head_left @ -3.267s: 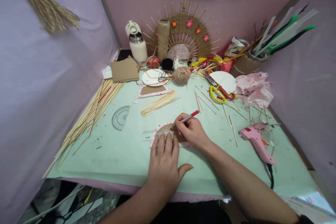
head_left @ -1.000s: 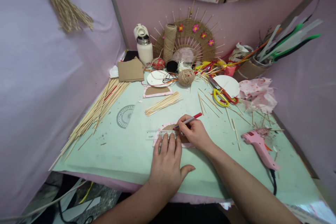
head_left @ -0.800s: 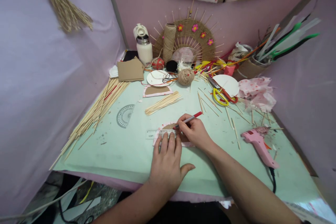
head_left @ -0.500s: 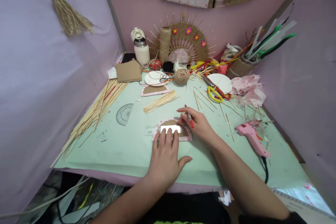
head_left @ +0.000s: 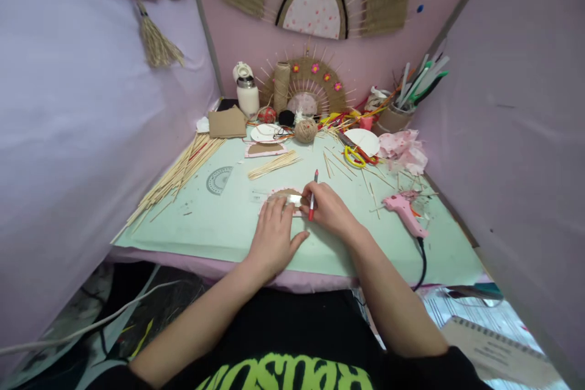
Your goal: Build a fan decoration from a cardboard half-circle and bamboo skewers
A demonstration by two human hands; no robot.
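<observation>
My left hand [head_left: 273,233] lies flat with fingers stretched over a clear ruler [head_left: 292,199] and a brown semicircular card piece with a pink edge [head_left: 280,194] on the pale green table [head_left: 228,225]. My right hand [head_left: 329,209] sits just right of the card, fingers closed round a red pen [head_left: 312,195] that stands nearly upright, tip away from the card.
Long bamboo sticks [head_left: 176,173] lie along the left, a smaller bundle [head_left: 273,164] behind the card, a protractor [head_left: 219,180] to the left. A pink glue gun [head_left: 404,212] lies at the right. Scissors [head_left: 356,157], a twine ball [head_left: 305,130], a white bottle [head_left: 247,94] crowd the back.
The right hand lifted the pen off the card and turned it upright. The left hand stayed pressed on the ruler. The view pulled back and tilted up.
</observation>
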